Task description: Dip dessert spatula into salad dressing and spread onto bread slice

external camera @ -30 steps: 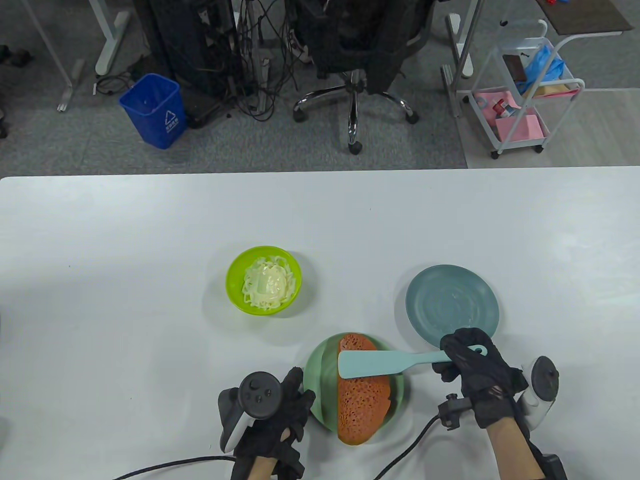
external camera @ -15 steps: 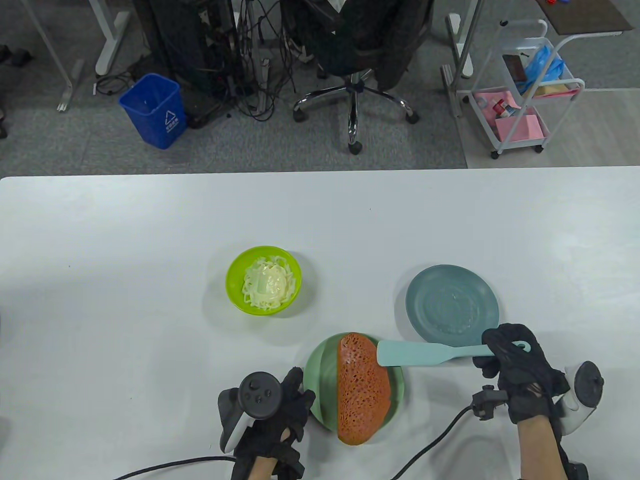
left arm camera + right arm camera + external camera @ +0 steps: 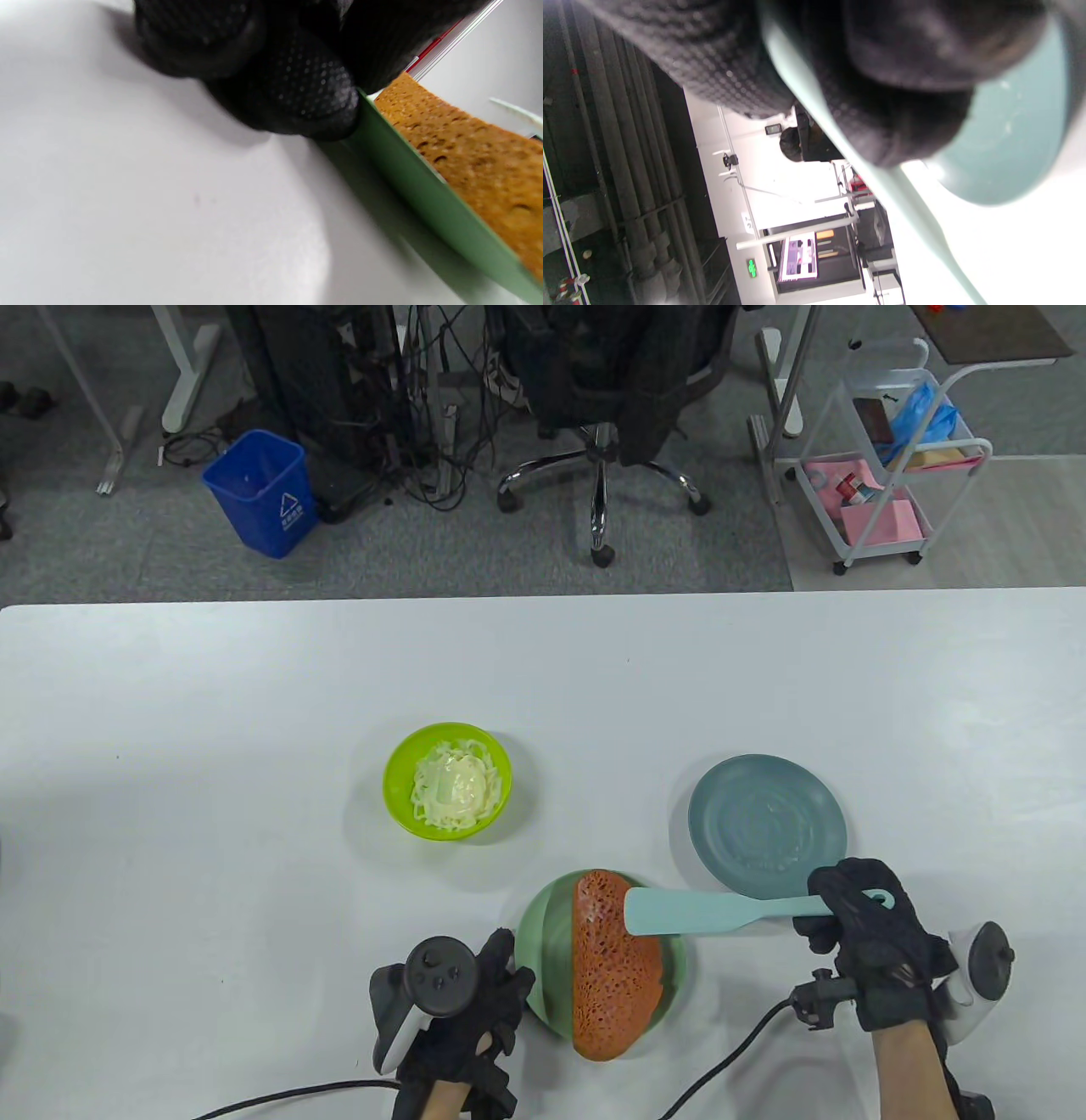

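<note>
A brown bread slice (image 3: 612, 967) lies on a green plate (image 3: 543, 942) near the table's front edge. My right hand (image 3: 857, 908) grips the handle of a light-blue dessert spatula (image 3: 704, 910); its blade lies over the slice's upper right corner. My left hand (image 3: 496, 984) rests at the plate's left rim, fingers touching the rim (image 3: 382, 140) in the left wrist view, where the bread (image 3: 479, 156) also shows. A lime bowl (image 3: 399, 797) of pale salad dressing (image 3: 454, 787) stands to the upper left. In the right wrist view the fingers wrap the handle (image 3: 882, 178).
An empty blue-grey plate (image 3: 766, 819) sits just behind my right hand, also in the right wrist view (image 3: 1014, 140). Glove cables (image 3: 730, 1056) trail off the front edge. Beyond the table are a blue bin (image 3: 261, 492), an office chair (image 3: 602, 458) and a trolley (image 3: 891, 466).
My right hand drew the spatula to the right, off the middle of the slice, then came back slightly left. The left hand and plate stayed put.
</note>
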`<state>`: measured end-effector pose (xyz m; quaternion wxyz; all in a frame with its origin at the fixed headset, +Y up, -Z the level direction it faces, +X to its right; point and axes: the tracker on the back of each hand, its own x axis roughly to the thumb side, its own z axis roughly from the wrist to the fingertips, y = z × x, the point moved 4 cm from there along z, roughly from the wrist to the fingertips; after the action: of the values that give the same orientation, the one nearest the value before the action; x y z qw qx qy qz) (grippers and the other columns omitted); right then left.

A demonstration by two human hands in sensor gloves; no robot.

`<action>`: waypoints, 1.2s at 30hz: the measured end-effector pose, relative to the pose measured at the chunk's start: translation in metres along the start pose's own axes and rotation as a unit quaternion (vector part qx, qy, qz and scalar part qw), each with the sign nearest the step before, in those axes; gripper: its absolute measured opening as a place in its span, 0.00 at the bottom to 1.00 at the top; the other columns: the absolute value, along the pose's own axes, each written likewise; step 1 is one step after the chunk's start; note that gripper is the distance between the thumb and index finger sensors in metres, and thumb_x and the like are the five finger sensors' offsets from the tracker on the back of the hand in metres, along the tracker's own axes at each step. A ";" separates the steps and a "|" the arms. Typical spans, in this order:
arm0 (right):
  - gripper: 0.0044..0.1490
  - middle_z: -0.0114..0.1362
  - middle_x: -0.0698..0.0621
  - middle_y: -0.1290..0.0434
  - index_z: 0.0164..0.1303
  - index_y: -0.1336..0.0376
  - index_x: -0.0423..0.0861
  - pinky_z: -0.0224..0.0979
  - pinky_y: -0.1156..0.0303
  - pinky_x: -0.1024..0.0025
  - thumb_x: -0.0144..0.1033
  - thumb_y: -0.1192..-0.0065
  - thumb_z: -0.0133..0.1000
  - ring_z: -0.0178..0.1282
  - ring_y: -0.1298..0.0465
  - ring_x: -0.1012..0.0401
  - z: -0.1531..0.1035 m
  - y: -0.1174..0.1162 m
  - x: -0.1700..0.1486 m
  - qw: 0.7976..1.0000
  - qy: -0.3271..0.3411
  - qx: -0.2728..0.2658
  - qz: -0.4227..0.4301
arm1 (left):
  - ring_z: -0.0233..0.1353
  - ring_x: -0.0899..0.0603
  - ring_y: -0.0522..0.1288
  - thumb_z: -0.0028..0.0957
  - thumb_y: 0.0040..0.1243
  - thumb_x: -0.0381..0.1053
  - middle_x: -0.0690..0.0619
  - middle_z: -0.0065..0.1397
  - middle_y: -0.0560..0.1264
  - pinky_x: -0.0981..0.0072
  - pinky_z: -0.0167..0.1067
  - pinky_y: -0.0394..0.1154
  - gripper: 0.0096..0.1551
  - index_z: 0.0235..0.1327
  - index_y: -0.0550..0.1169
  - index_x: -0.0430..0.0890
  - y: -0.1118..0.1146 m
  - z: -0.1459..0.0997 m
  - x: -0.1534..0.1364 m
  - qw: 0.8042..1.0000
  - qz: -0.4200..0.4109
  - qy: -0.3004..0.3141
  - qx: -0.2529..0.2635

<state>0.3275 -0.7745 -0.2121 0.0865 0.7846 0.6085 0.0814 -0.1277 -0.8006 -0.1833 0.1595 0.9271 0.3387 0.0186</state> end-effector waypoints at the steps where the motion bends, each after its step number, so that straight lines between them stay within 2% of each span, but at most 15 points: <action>1: 0.19 0.55 0.39 0.24 0.52 0.32 0.45 0.28 0.16 0.70 0.32 0.19 0.57 0.28 0.15 0.45 -0.003 -0.008 -0.001 1.000 0.000 0.010 0.001 | 0.39 0.55 0.88 0.62 0.65 0.57 0.58 0.49 0.86 0.67 0.39 0.85 0.36 0.77 0.70 0.40 0.000 0.000 0.000 1.000 0.000 0.000 0.000; 6: 0.19 0.55 0.39 0.24 0.52 0.32 0.45 0.29 0.15 0.70 0.32 0.19 0.56 0.29 0.15 0.45 -0.012 -0.036 -0.008 0.999 -0.006 0.047 0.001 | 0.39 0.54 0.88 0.62 0.65 0.57 0.58 0.49 0.86 0.67 0.39 0.85 0.36 0.77 0.70 0.40 0.000 0.000 0.000 1.000 0.001 0.000 0.001; 12: 0.19 0.56 0.39 0.24 0.52 0.32 0.45 0.29 0.15 0.70 0.32 0.19 0.57 0.29 0.15 0.45 -0.015 -0.048 -0.019 0.998 -0.015 0.049 -0.019 | 0.39 0.54 0.88 0.62 0.65 0.57 0.57 0.49 0.86 0.67 0.39 0.85 0.36 0.77 0.70 0.40 0.000 0.000 0.000 1.000 0.001 0.001 0.002; 20: 0.19 0.56 0.39 0.24 0.52 0.33 0.45 0.30 0.15 0.69 0.32 0.20 0.57 0.30 0.15 0.44 -0.010 -0.040 -0.040 0.998 -0.058 0.024 -0.011 | 0.39 0.54 0.88 0.62 0.65 0.57 0.58 0.49 0.86 0.67 0.39 0.85 0.36 0.77 0.70 0.40 0.000 0.000 0.000 1.000 -0.002 0.000 0.000; 27: 0.19 0.57 0.39 0.25 0.52 0.32 0.45 0.34 0.16 0.64 0.30 0.19 0.56 0.34 0.15 0.43 0.002 -0.038 -0.031 0.997 -0.024 0.062 -0.040 | 0.39 0.54 0.88 0.62 0.65 0.57 0.58 0.49 0.86 0.67 0.39 0.85 0.36 0.77 0.71 0.40 0.000 0.000 -0.001 1.000 -0.002 0.000 0.000; 36: 0.19 0.57 0.38 0.25 0.52 0.32 0.45 0.33 0.16 0.64 0.29 0.18 0.56 0.34 0.15 0.43 0.012 -0.004 -0.024 0.998 -0.021 0.048 -0.033 | 0.39 0.55 0.88 0.62 0.65 0.57 0.58 0.49 0.86 0.67 0.39 0.85 0.35 0.77 0.70 0.40 0.000 0.000 -0.001 1.000 -0.001 -0.001 0.001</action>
<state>0.3211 -0.7970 -0.2248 0.0646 0.7688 0.6354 0.0326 -0.1283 -0.8015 -0.1829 0.1588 0.9270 0.3393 0.0177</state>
